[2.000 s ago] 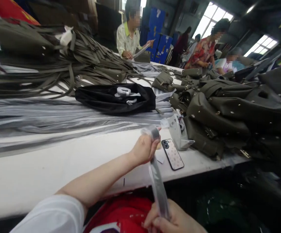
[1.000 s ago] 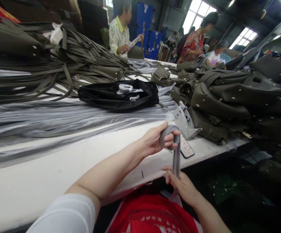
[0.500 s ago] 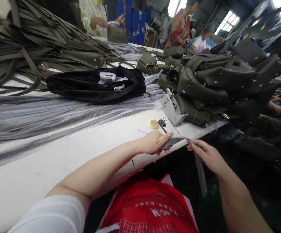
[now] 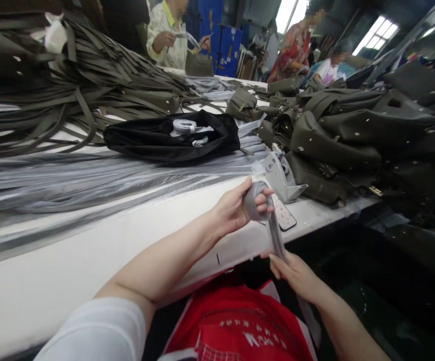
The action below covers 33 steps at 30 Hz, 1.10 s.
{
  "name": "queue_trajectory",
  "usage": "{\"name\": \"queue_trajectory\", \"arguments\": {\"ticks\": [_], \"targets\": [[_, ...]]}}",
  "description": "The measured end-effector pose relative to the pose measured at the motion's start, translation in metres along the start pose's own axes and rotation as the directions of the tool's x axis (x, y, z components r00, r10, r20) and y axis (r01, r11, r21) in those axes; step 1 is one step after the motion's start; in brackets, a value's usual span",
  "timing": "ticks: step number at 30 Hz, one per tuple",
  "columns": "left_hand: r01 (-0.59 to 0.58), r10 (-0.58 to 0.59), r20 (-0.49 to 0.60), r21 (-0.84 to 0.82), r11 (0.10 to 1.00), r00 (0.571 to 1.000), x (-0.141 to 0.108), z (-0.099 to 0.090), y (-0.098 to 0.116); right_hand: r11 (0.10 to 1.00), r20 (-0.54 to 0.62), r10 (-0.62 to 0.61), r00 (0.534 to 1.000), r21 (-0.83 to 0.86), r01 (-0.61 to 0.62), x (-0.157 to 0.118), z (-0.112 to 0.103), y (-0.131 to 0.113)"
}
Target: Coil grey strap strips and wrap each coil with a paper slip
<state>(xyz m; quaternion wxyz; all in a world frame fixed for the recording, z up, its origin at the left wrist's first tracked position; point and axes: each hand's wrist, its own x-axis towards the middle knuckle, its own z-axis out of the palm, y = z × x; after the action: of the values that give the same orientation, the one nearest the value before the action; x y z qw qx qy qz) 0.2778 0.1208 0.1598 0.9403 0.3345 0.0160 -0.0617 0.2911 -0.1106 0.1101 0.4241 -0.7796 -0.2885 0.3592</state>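
My left hand (image 4: 240, 208) is raised over the white table's front edge, its fingers wrapped in a loop of grey plastic-covered strap (image 4: 252, 201). From that loop the strap runs down to my right hand (image 4: 290, 271), which pinches it lower, in front of the edge. The strap's free end hangs below my right hand beside the red apron (image 4: 236, 321). Just behind and right of the loop, a phone with a patterned case (image 4: 284, 214) lies on the table, partly covered by my left hand and the strap.
A black bag (image 4: 145, 138) with white coiled cords lies on long wrapped straps (image 4: 70, 180). Olive straps (image 4: 123, 75) heap at the left, olive bags (image 4: 337, 135) at the right. A white holder (image 4: 280, 175) stands behind the phone. Several people work across the table.
My left hand has risen and turned, the strap now looped round its fingers. My right hand has moved down and left, drawing the strap downward. The view has shifted left.
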Motion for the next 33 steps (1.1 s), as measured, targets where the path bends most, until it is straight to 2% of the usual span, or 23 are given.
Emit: {"name": "queue_trajectory", "arguments": {"ticks": [2, 3, 5, 7, 9, 11, 13, 15, 17, 18, 20, 22, 24, 26, 29, 31, 33], "targets": [[-0.239, 0.260, -0.053, 0.248, 0.939, 0.964, -0.001, 0.001, -0.012, 0.993, 0.178, -0.035, 0.983, 0.115, 0.015, -0.002, 0.018, -0.018], [-0.308, 0.354, -0.024, 0.439, 0.844, 0.935, -0.002, 0.000, -0.019, 0.978, 0.205, -0.065, 0.977, 0.209, 0.021, -0.004, 0.021, -0.028], [-0.350, 0.415, 0.122, 0.769, 0.534, 0.902, -0.005, -0.002, -0.033, 0.913, 0.128, -0.095, 0.987, 0.408, 0.035, -0.008, 0.014, -0.045], [-0.355, 0.342, 0.268, 0.909, 0.221, 0.901, -0.008, -0.006, -0.041, 0.854, -0.003, -0.064, 0.998, 0.517, 0.056, -0.009, -0.006, -0.052], [-0.362, 0.255, 0.347, 0.932, 0.014, 0.903, -0.009, -0.008, -0.042, 0.861, -0.042, -0.001, 0.999, 0.508, 0.022, -0.011, -0.030, -0.049], [-0.334, 0.183, 0.347, 0.937, -0.100, 0.920, -0.008, -0.009, -0.042, 0.916, 0.025, 0.058, 0.998, 0.397, -0.063, -0.013, -0.049, -0.040], [-0.269, 0.111, 0.286, 0.952, -0.144, 0.952, -0.006, -0.007, -0.041, 0.979, 0.090, 0.082, 0.993, 0.177, -0.097, -0.014, -0.061, -0.030], [-0.180, 0.017, 0.183, 0.976, -0.122, 0.983, -0.005, -0.007, -0.040, 0.990, 0.078, 0.049, 0.996, -0.139, -0.038, -0.015, -0.069, -0.024], [-0.081, -0.167, 0.082, 0.997, 0.015, 0.982, -0.004, -0.008, -0.038, 0.902, 0.013, -0.030, 0.999, -0.430, 0.033, -0.015, -0.074, -0.020], [-0.019, -0.292, 0.058, 0.990, 0.136, 0.955, -0.003, -0.010, -0.037, 0.851, -0.011, -0.063, 0.998, -0.522, 0.048, -0.015, -0.076, -0.019], [0.143, -0.498, 0.098, 0.894, 0.424, 0.861, -0.003, -0.014, -0.034, 0.819, -0.039, -0.098, 0.994, -0.571, 0.058, -0.014, -0.076, -0.016], [0.293, -0.572, 0.194, 0.703, 0.647, 0.797, -0.002, -0.016, -0.033, 0.871, -0.099, -0.128, 0.987, -0.487, 0.064, -0.013, -0.069, -0.010], [0.376, -0.549, 0.259, 0.500, 0.780, 0.795, -0.001, -0.015, -0.033, 0.946, -0.209, -0.167, 0.964, -0.310, 0.097, -0.010, -0.052, -0.004], [0.394, -0.487, 0.319, 0.315, 0.864, 0.813, -0.001, -0.011, -0.035, 0.981, -0.274, -0.194, 0.942, -0.069, 0.182, -0.003, -0.026, -0.001], [0.322, -0.330, 0.369, 0.084, 0.943, 0.869, -0.005, -0.002, -0.036, 0.903, -0.304, -0.207, 0.930, 0.306, 0.301, 0.013, 0.014, -0.008], [0.234, -0.213, 0.350, -0.020, 0.972, 0.912, -0.015, 0.003, -0.035, 0.840, -0.314, -0.166, 0.935, 0.452, 0.301, 0.020, 0.028, -0.020], [0.157, -0.141, 0.272, -0.038, 0.987, 0.952, -0.032, 0.004, -0.031, 0.837, -0.268, -0.130, 0.955, 0.486, 0.250, 0.023, 0.029, -0.033]]}}
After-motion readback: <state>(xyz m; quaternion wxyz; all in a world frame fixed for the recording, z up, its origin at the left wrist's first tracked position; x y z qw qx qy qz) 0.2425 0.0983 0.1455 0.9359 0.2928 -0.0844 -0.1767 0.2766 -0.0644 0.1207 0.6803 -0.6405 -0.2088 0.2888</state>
